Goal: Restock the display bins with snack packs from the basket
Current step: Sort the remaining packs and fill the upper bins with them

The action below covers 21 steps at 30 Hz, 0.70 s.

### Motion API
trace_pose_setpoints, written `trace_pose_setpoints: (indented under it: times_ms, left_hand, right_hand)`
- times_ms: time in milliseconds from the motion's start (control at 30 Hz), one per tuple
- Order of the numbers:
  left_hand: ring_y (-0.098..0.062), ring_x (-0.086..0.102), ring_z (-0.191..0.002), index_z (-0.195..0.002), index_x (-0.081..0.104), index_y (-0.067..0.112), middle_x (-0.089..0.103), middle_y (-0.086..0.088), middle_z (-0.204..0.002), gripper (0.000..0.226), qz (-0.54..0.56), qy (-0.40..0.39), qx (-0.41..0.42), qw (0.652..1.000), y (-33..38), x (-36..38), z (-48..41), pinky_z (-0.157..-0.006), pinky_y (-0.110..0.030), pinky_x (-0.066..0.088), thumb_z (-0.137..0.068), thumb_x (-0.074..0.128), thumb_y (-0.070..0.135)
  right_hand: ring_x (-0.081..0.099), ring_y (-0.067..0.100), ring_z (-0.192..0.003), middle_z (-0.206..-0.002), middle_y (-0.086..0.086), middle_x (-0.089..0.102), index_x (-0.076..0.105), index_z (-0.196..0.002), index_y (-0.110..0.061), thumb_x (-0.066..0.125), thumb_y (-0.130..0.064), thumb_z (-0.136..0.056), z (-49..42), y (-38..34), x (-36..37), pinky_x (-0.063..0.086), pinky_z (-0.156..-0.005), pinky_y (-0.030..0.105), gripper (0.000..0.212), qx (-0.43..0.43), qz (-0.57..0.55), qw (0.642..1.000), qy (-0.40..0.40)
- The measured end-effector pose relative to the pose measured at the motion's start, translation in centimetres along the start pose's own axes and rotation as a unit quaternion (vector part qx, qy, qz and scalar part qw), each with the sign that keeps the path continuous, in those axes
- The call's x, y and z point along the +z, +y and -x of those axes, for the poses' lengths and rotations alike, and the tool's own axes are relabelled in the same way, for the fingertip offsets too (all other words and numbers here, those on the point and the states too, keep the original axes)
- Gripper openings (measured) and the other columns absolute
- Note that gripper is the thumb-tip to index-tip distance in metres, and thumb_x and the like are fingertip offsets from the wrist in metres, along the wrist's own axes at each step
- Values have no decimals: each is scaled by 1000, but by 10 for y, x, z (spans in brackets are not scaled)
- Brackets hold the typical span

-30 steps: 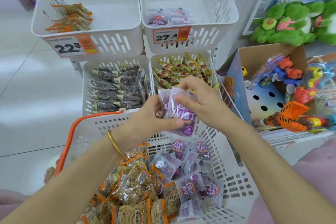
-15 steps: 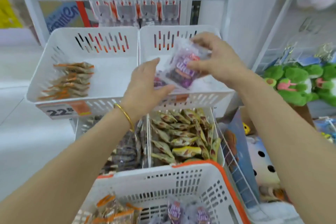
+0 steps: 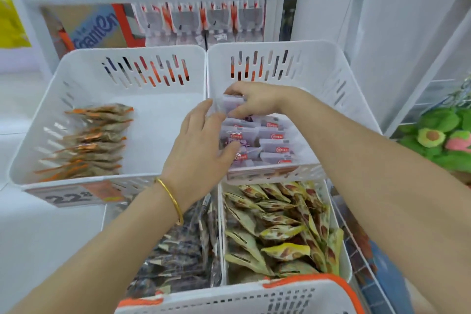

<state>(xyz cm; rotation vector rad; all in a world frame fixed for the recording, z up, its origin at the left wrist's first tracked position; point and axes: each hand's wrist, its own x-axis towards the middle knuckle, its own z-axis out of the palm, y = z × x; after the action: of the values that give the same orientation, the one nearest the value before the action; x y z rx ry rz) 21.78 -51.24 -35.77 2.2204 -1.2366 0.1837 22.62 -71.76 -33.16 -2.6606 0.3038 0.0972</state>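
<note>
Head view shows the right hand (image 3: 257, 100) pinching a purple snack pack (image 3: 232, 104) by its upper edge, low inside the upper right display bin (image 3: 331, 79), at the far end of the row of purple packs (image 3: 270, 140) lying there. The left hand (image 3: 201, 145) is spread with straight fingers just beside that pack, thumb over the row; whether it touches I cannot tell. The pack looks light, soft and crinkly, its film probably slippery, so a pinch on the sealed edge suits it better than squeezing the middle. The basket (image 3: 254, 297) sits nearest the camera.
</note>
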Motion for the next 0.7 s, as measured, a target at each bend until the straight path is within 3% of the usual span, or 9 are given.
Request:
trace_pose_setpoints:
  times_ms: [67, 200, 300, 400, 500, 533, 600, 700]
  left_hand:
    - [-16, 9, -142, -139, 38, 17, 16, -3, -155, 51, 5, 2, -3, 1000, 1, -1, 0, -113, -26, 12, -92, 53, 31]
    - [-18, 12, -141, -137, 41, 14, 23, -6, -151, 49, 2, 20, -6, 1000, 5, -7, 5, -112, -25, 13, -92, 53, 30]
    - [-22, 16, -140, -133, 46, 11, 27, -9, -149, 44, -2, 40, 7, 999, 9, -18, 19, -110, -24, 13, -92, 53, 26]
    - [-23, 24, -135, -125, 52, 8, 36, -12, -144, 38, 5, 66, 44, 997, 18, -30, 51, -107, -17, 12, -92, 50, 27]
    - [-22, 32, -130, -116, 55, 10, 43, -10, -136, 36, 29, 27, 82, 996, 33, -27, 109, -107, -17, 16, -90, 41, 30]
    - [-23, 33, -130, -114, 55, 11, 43, -9, -136, 33, 28, -7, 88, 996, 35, -20, 134, -107, -21, 20, -91, 42, 29]
    - [-26, 29, -135, -116, 56, 13, 39, -7, -142, 27, 21, -102, 76, 992, 38, -2, 186, -109, -30, 24, -93, 47, 25]
    - [-18, 11, -141, -124, 51, 21, 20, 2, -152, 29, 26, -257, -14, 966, 40, 20, 243, -111, -31, 23, -95, 49, 22]
  right_hand:
    - [38, 21, -133, -149, 2, 34, 30, -144, -17, 58, -46, -89, 3, -6, 1, 34, -109, 38, 68, 18, -19, 1000, -17]
    - [30, 23, -139, -154, 6, 27, 29, -146, -11, 34, -46, -100, 16, -19, 0, 26, -111, 38, 58, 58, -160, 980, 101]
    - [30, 27, -139, -153, 13, 29, 32, -144, -4, 25, -45, -102, 39, -32, -3, 24, -110, 37, 60, 83, -164, 973, 143]
    - [47, 37, -120, -131, 27, 50, 47, -125, 13, 30, -30, -103, 83, -50, -3, 36, -98, 37, 50, 51, -172, 952, 246]
    - [57, 21, -101, -107, 3, 60, 58, -109, -7, 41, -19, -99, 162, -67, 33, 45, -88, 32, 23, 10, -238, 918, 316]
    - [60, 16, -96, -101, -5, 60, 59, -105, -18, 44, -17, -98, 192, -69, 57, 48, -84, 30, 16, 2, -272, 914, 302]
    - [64, 11, -86, -96, -9, 61, 57, -97, -28, 48, -15, -97, 245, -64, 112, 53, -74, 32, 16, 36, -323, 926, 193]
    - [65, 16, -91, -110, 1, 64, 62, -108, -16, 48, -12, -97, 294, -25, 198, 52, -77, 37, 18, 151, -228, 962, 21]
